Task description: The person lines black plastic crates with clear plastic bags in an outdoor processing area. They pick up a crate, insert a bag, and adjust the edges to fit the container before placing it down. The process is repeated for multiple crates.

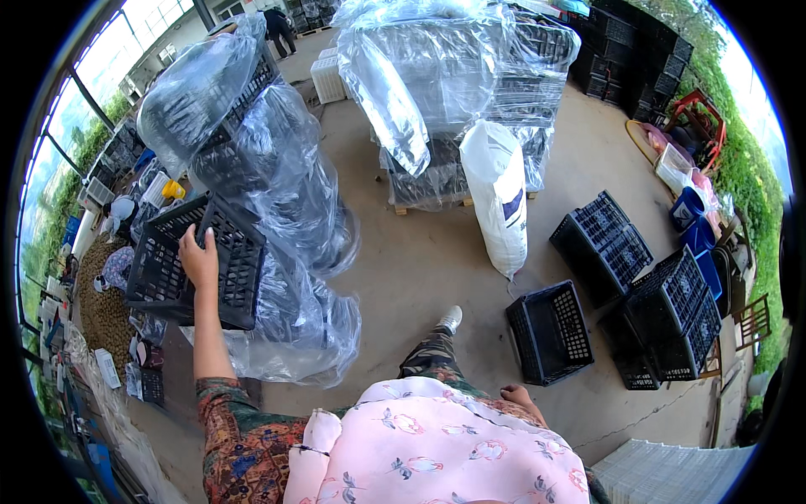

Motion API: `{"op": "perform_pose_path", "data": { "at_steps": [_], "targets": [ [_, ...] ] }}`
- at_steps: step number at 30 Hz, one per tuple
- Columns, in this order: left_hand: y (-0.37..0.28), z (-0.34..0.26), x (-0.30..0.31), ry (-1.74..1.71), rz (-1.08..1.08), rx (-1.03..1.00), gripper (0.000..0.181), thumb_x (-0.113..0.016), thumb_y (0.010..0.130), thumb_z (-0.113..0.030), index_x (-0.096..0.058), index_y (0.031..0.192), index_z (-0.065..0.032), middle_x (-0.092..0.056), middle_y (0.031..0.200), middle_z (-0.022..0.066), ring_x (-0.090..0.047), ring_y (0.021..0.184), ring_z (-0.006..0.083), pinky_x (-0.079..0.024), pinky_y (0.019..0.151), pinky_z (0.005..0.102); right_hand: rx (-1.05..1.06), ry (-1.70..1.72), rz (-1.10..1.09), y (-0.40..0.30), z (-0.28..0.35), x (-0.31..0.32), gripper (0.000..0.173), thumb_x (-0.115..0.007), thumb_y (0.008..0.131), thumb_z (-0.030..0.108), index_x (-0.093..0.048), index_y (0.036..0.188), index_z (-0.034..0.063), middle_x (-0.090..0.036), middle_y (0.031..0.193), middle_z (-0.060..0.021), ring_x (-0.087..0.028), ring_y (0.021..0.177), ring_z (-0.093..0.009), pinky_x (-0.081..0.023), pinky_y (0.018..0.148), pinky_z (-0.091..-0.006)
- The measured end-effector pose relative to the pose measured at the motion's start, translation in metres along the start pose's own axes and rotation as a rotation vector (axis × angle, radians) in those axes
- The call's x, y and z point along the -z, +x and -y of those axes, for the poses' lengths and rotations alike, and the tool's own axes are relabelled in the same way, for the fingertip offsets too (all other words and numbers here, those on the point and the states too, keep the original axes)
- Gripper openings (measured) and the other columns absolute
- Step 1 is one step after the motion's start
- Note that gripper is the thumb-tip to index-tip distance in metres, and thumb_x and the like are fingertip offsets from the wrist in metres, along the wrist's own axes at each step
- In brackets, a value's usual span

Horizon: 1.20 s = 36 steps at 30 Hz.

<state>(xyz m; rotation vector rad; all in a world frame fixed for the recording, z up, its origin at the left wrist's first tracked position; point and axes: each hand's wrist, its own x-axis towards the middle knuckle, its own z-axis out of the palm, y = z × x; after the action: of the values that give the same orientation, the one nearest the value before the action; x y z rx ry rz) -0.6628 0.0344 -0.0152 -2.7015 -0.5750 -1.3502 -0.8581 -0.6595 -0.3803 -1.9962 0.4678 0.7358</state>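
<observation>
My left hand (199,258) is stretched out over a black slatted plastic crate (236,264), its fingers bent and its thumb apart. The hand overlaps the crate's inside; whether the fingers grip a wall of it is not clear. Right beside that crate stand stacked black crates under clear plastic film (286,183). My right hand (517,397) hangs low by my side, partly hidden by the pink floral cloth (434,447) on my front. No object shows in it. Nearest to it, an open black crate (548,334) rests on the concrete floor.
A tall white woven sack (497,195) stands before a film-wrapped pallet load of crates (441,69). More black crates (670,302) sit at the right, near blue buckets (686,211). At far left, people (118,268) work by a brown heap of produce (94,290). Another person (277,31) stands far back.
</observation>
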Motion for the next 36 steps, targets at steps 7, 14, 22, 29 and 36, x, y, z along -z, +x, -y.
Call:
{"op": "perform_pose_path", "data": {
  "at_steps": [7,14,22,29,36],
  "targets": [
    [0.024,-0.282,0.025,-1.593,0.095,-0.341,0.009,-0.066,0.086,-0.005,-0.067,0.093,0.0016,-0.069,0.08,0.0126,-0.066,0.069,0.0143,-0.052,0.057,0.023,-0.072,-0.533,-0.02,0.064,0.046,0.109,0.032,-0.059,0.082,0.026,-0.069,0.099,0.0013,-0.07,0.092,-0.0169,-0.068,0.086,-0.029,-0.053,0.081,-0.0387],
    [0.153,-0.323,-0.029,-2.336,0.318,-0.897,0.033,-0.074,0.08,-0.005,-0.057,0.108,-0.0029,-0.066,0.085,0.0151,-0.067,0.073,0.0233,-0.055,0.063,0.028,0.137,-1.174,0.221,0.181,0.091,0.131,0.018,-0.062,0.076,0.018,-0.07,0.085,0.0049,-0.069,0.087,-0.0144,-0.067,0.089,-0.03,-0.054,0.079,-0.0372],
    [0.262,-0.358,-0.393,-1.283,0.144,0.208,0.031,-0.072,0.084,-0.02,-0.059,0.103,0.0008,-0.062,0.095,0.0102,-0.059,0.086,0.0148,-0.049,0.072,0.0258,0.09,-0.273,-0.057,0.264,0.373,0.097,0.03,-0.061,0.084,0.022,-0.066,0.104,0.0014,-0.069,0.097,-0.0174,-0.066,0.093,-0.03,-0.051,0.085,-0.0355],
    [0.334,-0.342,-0.579,-0.854,0.211,0.451,0.067,-0.079,0.075,-0.028,-0.046,0.123,0.0064,-0.061,0.105,0.0148,-0.059,0.094,0.0225,-0.048,0.08,0.034,0.234,-0.656,0.417,0.367,0.473,0.116,0.033,-0.056,0.084,0.028,-0.066,0.106,0.006,-0.068,0.099,-0.0196,-0.064,0.094,-0.036,-0.05,0.085,-0.0408],
    [0.348,-0.326,-0.538,-1.622,0.553,0.726,0.022,-0.059,0.093,-0.021,-0.067,0.098,-0.0007,-0.067,0.088,0.0049,-0.062,0.078,0.0115,-0.05,0.069,0.0252,0.239,-0.832,0.362,0.484,0.536,0.156,0.041,-0.054,0.08,0.035,-0.066,0.109,0.0082,-0.066,0.103,-0.0217,-0.062,0.1,-0.038,-0.048,0.087,-0.0416]
  ]
}}
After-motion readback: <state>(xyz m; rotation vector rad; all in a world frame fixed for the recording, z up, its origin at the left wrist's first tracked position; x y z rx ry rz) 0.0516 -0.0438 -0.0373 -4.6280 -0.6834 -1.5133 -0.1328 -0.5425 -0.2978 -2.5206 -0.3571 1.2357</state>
